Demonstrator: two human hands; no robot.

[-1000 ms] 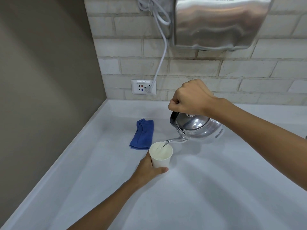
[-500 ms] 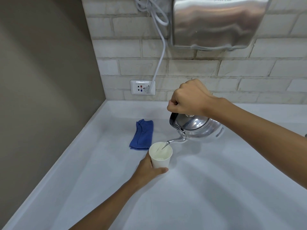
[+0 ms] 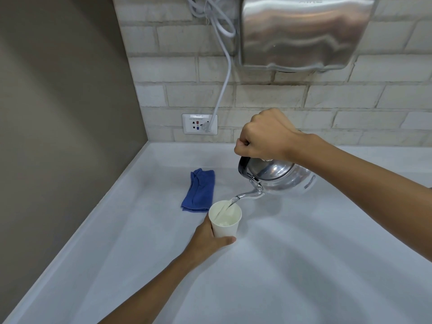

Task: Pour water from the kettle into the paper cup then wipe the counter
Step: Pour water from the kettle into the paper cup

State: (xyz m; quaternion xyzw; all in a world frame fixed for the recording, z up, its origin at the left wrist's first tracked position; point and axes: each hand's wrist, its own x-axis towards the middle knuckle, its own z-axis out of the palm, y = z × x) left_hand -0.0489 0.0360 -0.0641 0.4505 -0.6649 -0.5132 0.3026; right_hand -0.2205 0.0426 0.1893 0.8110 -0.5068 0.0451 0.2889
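A white paper cup (image 3: 225,226) stands on the white counter (image 3: 292,265), gripped at its lower left side by my left hand (image 3: 207,240). My right hand (image 3: 264,136) is clenched on the black handle of a shiny steel kettle (image 3: 278,178), held tilted above the counter to the cup's right. Its thin spout sits over the cup's rim and a stream of water runs into the cup, which holds water. A folded blue cloth (image 3: 198,190) lies flat on the counter just behind and left of the cup.
A brick wall runs along the back with a white socket plate (image 3: 199,123) and a white cable (image 3: 222,90) plugged in. A steel hand dryer (image 3: 304,31) hangs above the kettle. A plain grey wall (image 3: 58,113) closes the counter's left side.
Water keeps running from the spout into the cup. Both hands, the kettle and the cup hold nearly the same position; the view has shifted very slightly.
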